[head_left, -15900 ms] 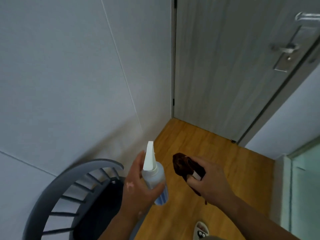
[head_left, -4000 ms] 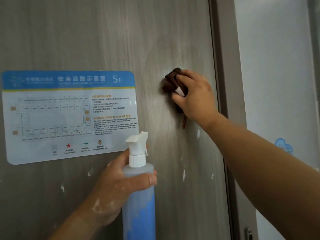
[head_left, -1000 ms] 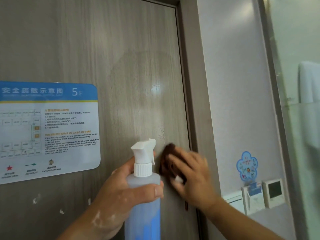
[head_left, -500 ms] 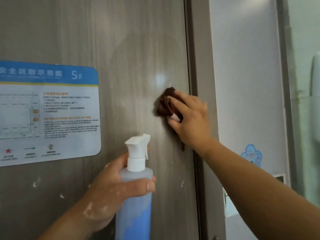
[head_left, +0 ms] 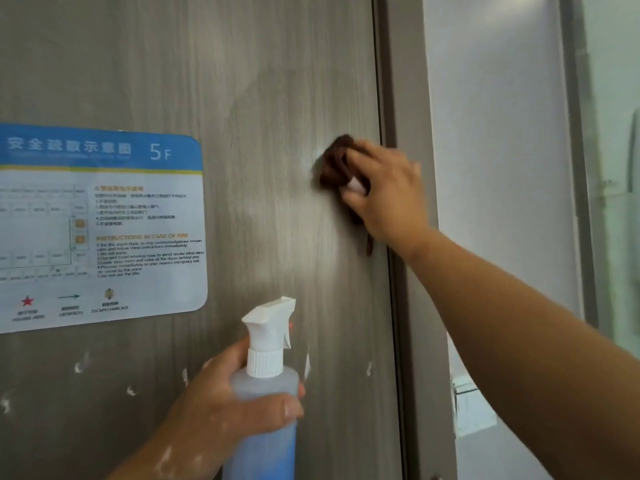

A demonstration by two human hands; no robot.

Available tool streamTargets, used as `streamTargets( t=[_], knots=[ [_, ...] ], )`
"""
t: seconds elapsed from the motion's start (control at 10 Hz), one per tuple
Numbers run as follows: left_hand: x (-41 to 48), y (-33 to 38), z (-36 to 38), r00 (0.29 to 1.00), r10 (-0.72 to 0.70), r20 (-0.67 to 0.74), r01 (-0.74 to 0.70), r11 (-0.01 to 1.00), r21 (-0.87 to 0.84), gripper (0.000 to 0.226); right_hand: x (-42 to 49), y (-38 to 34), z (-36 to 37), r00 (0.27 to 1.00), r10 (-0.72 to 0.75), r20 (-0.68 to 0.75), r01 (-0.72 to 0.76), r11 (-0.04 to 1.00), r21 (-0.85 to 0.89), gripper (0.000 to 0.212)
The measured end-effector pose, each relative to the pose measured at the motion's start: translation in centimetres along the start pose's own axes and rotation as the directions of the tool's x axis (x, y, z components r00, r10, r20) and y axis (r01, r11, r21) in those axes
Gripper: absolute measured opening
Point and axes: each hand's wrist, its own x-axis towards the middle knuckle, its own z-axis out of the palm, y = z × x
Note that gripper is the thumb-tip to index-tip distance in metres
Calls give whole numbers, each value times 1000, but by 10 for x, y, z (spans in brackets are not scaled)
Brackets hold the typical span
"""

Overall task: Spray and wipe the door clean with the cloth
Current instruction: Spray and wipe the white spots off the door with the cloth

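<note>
**Two hands at the door, one wiping, one holding the spray**

Two bare hands work against the grey wood-grain door (head_left: 270, 116); the right hand (head_left: 384, 195) presses a bunched dark brown cloth (head_left: 334, 161) flat to the panel near its right edge, just beside the door frame (head_left: 408, 133), fingers curled over the wad and gripping it; a strand of cloth hangs below the palm; the left hand (head_left: 228, 410) is wrapped around a translucent blue-tinted spray bottle (head_left: 266, 410), thumb across its shoulder, the white nozzle (head_left: 270, 317) upright and close to the door; an evacuation notice (head_left: 104, 230) is stuck to the door, left of the cloth; small white flecks (head_left: 81, 365) dot the lower panel.
</note>
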Motion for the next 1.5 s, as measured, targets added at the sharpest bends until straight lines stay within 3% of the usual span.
streamTargets(
  t=[0.1, 0.2, 0.3, 0.4, 0.5, 0.6, 0.7, 0.8, 0.9, 1.0, 1.1, 1.2, 1.3, 1.4, 1.5],
  knots=[
    [-1, -4, -6, 999, -17, -30, 18, 1000, 19, 101, 19, -7, 4, 990, 137, -27, -135, 989, 54, 50],
    [-4, -1, -10, 1000, -2, 18, 2, 1000, 0, 95, -51, -34, 12, 999, -40, -9, 41, 993, 109, 49],
    [-7, 2, -18, 1000, 12, 24, -13, 999, 47, 93, -147, -54, 4, 915, -383, 126, 364, 919, 155, 44],
    [-10, 5, -24, 999, 22, 48, -24, 999, 44, 90, -153, -40, 2, 895, -421, 150, 408, 906, 108, 46],
    [-10, 6, -30, 997, 39, 64, -39, 999, 9, 88, -80, -22, 6, 991, -127, 35, 127, 992, -9, 54],
    [-11, 7, -35, 997, 46, 65, -45, 999, -16, 90, 10, -7, 9, 973, 219, -72, -223, 974, -40, 52],
    [-9, 6, -41, 998, 23, 60, -21, 999, -31, 104, 62, -13, 11, 928, 352, -123, -359, 933, -34, 48],
    [-8, 5, -46, 1000, 26, 16, -26, 999, -31, 102, 46, -39, 16, 959, 274, -72, -276, 961, -21, 56],
    [-10, 10, -41, 994, 86, 62, -83, 996, -39, 89, -28, -64, 17, 1000, -15, -23, 16, 999, 45, 61],
    [-14, 12, -37, 995, 87, 48, -84, 995, -60, 91, -109, -65, 14, 963, -252, 97, 249, 968, 41, 66],
    [-17, 14, -34, 993, 98, 70, -94, 994, -56, 91, -132, -42, 9, 943, -315, 111, 321, 946, -39, 66],
    [-20, 15, -36, 993, 103, 49, -103, 995, -5, 89, -91, -24, 10, 986, -145, 82, 152, 986, -74, 63],
    [-18, 18, -38, 995, 85, 44, -86, 996, 28, 87, -22, -24, 12, 996, 88, -11, -89, 994, -58, 61],
    [-10, 15, -37, 994, 109, 32, -111, 990, 84, 99, 31, -48, 12, 977, 207, -45, -208, 978, -20, 63],
    [-7, 13, -34, 998, 59, -29, -54, 986, 155, 121, 14, -90, 17, 990, 138, -19, -137, 988, 69, 65]
  ],
)
